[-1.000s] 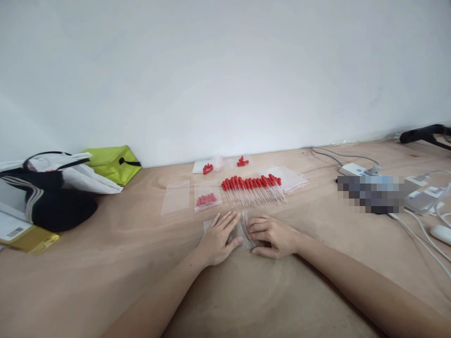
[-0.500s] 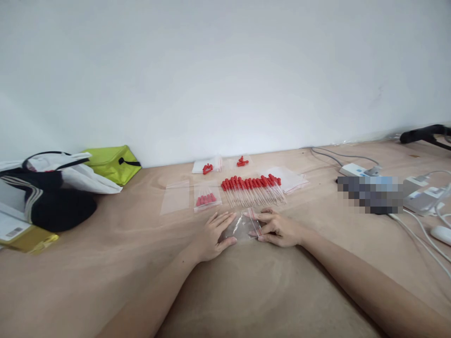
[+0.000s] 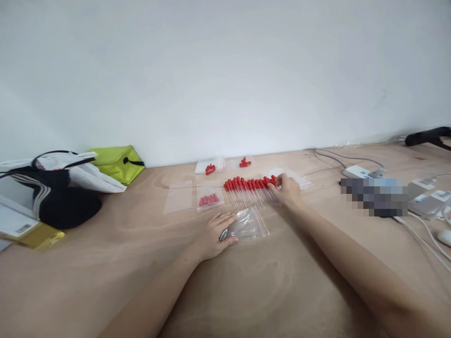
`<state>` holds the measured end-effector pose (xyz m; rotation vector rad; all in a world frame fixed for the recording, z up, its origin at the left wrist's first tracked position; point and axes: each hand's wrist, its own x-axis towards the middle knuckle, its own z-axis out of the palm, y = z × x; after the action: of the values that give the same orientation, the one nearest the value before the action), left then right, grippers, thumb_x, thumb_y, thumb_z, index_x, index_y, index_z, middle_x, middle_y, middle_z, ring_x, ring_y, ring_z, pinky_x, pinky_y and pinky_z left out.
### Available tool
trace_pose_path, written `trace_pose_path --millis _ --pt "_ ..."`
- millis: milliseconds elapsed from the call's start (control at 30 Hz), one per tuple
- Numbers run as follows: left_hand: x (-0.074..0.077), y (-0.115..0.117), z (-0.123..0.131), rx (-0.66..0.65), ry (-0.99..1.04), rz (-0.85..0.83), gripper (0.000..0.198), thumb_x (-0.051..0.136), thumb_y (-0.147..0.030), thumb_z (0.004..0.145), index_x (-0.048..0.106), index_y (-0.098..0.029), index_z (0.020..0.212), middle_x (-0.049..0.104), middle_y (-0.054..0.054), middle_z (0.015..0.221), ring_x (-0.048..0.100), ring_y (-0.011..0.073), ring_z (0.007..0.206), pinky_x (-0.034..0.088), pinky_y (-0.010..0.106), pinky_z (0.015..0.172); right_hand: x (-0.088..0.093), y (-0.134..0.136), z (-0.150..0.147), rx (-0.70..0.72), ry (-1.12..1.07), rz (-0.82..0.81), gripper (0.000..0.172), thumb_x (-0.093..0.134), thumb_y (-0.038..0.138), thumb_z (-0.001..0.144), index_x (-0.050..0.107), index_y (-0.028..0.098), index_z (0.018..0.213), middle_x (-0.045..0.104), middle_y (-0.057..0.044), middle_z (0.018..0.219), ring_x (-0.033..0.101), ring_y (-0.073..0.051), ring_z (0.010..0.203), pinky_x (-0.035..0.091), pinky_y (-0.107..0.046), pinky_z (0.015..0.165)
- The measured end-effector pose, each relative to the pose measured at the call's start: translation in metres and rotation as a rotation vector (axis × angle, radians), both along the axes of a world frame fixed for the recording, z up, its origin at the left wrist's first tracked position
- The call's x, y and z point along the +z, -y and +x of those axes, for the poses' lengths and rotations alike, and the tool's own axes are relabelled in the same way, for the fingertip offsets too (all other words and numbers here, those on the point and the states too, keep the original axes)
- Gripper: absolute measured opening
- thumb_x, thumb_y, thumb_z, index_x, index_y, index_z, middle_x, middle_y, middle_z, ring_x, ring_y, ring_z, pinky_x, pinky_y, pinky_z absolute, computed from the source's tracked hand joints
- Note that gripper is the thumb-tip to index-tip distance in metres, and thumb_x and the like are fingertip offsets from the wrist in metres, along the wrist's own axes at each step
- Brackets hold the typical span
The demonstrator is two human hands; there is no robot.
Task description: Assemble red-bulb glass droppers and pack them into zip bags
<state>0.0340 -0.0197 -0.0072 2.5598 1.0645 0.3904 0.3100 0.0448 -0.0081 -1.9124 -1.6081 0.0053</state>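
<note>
My left hand (image 3: 217, 236) lies on the table with fingers outstretched and thumb apart, resting on the left end of a clear zip bag (image 3: 248, 224). The bag lies flat and looks empty, its red-lined seal to the right. Behind it, a row of droppers (image 3: 248, 184) with red rubber bulbs and thin clear tubes lies side by side. At the row's right end, my right hand (image 3: 287, 188) has its thumb and fingers pinched at a red-bulbed dropper; the fingers partly hide it. Left of the row is a zip bag holding several red-bulbed droppers (image 3: 209, 200).
Another flat clear bag (image 3: 178, 197) lies at left. Small red bulbs (image 3: 210, 169) rest on bags near the wall; a stack of bags (image 3: 303, 180) sits behind my right hand. A black cap (image 3: 66, 204) and green bag (image 3: 114, 162) are left; a power strip (image 3: 357, 172) and cables right.
My right hand has left the clear bag's seal and moved up and right to the end of the dropper row. My left hand stays on the bag.
</note>
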Motion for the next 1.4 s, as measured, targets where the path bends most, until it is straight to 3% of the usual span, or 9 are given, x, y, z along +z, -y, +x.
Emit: trace_pose_path --millis 67,233,433,500,600,733,833,1167,1400 --pt "0.0 0.0 0.0 0.0 0.004 0.0 0.055 0.048 -0.045 0.081 0.036 -0.021 0.129 0.043 0.006 0.131 0.035 0.0217 0.123 0.024 0.044 0.104 0.0 -0.014 -0.007 -0.089 0.035 -0.065 0.03 0.05 0.035 0.073 0.049 0.015 0.095 0.061 -0.009 0.082 0.053 -0.025 0.086 0.035 -0.035 0.073" --pt "-0.001 0.0 0.0 -0.009 0.016 0.018 0.055 0.048 -0.046 0.08 0.038 -0.021 0.128 0.044 0.006 0.13 0.036 0.0214 0.122 0.024 0.044 0.104 0.006 -0.026 -0.021 -0.156 0.074 -0.235 0.033 0.045 0.022 0.075 0.043 0.012 0.106 0.06 -0.014 0.091 0.051 -0.029 0.094 0.032 -0.04 0.077" --pt "-0.003 0.0 0.0 -0.013 0.014 0.009 0.055 0.048 -0.046 0.081 0.037 -0.02 0.128 0.043 0.006 0.131 0.035 0.0207 0.123 0.023 0.043 0.105 0.017 -0.028 -0.021 -0.128 0.003 -0.221 0.035 0.043 0.015 0.073 0.044 0.007 0.108 0.058 -0.02 0.094 0.051 -0.03 0.094 0.034 -0.04 0.077" --pt "-0.003 0.0 0.0 -0.009 0.012 -0.003 0.055 0.048 -0.045 0.081 0.036 -0.021 0.128 0.042 0.006 0.131 0.035 0.0205 0.123 0.022 0.043 0.105 0.021 -0.025 -0.015 -0.081 -0.123 -0.117 0.032 0.041 0.017 0.075 0.047 0.007 0.105 0.058 -0.02 0.092 0.053 -0.028 0.09 0.036 -0.037 0.074" --pt "-0.002 0.001 0.0 -0.007 0.017 -0.005 0.055 0.048 -0.044 0.08 0.037 -0.02 0.128 0.043 0.005 0.131 0.036 0.0201 0.122 0.023 0.042 0.105 0.018 -0.011 -0.001 0.083 -0.466 0.058 0.025 0.04 0.025 0.077 0.052 0.011 0.094 0.058 -0.01 0.075 0.054 -0.02 0.073 0.04 -0.032 0.066" --pt "-0.003 0.001 0.001 -0.002 0.037 0.005 0.054 0.05 -0.045 0.079 0.038 -0.023 0.127 0.045 0.004 0.129 0.037 0.021 0.122 0.025 0.043 0.104 -0.001 0.019 0.008 0.198 -0.992 0.135 0.022 0.044 0.04 0.074 0.048 0.02 0.082 0.047 0.003 0.057 0.046 -0.012 0.05 0.04 -0.026 0.051" --pt "-0.002 0.001 0.0 0.001 0.042 0.003 0.054 0.049 -0.045 0.08 0.038 -0.023 0.127 0.045 0.005 0.129 0.037 0.021 0.121 0.025 0.044 0.104 -0.016 0.039 0.001 0.192 -1.158 0.173 0.024 0.05 0.042 0.071 0.043 0.022 0.081 0.047 0.004 0.061 0.046 -0.01 0.05 0.041 -0.024 0.049" --pt "-0.001 0.002 0.0 0.007 0.024 -0.026 0.055 0.049 -0.043 0.081 0.033 -0.024 0.13 0.043 0.004 0.131 0.034 0.0216 0.123 0.021 0.045 0.105 -0.024 0.064 -0.029 0.269 -1.165 0.14 0.04 0.054 0.044 0.07 0.031 0.026 0.097 0.047 0.006 0.067 0.052 -0.012 0.054 0.047 -0.028 0.052" --pt "-0.002 0.004 0.0 0.033 0.102 0.029 0.056 0.055 -0.043 0.076 0.039 -0.021 0.125 0.041 0.009 0.128 0.038 0.0234 0.118 0.033 0.039 0.099 -0.022 0.079 -0.04 0.478 -1.137 -0.131 0.036 0.061 0.046 0.066 0.041 0.022 0.083 0.058 0.001 0.069 0.057 -0.013 0.06 0.048 -0.031 0.061"
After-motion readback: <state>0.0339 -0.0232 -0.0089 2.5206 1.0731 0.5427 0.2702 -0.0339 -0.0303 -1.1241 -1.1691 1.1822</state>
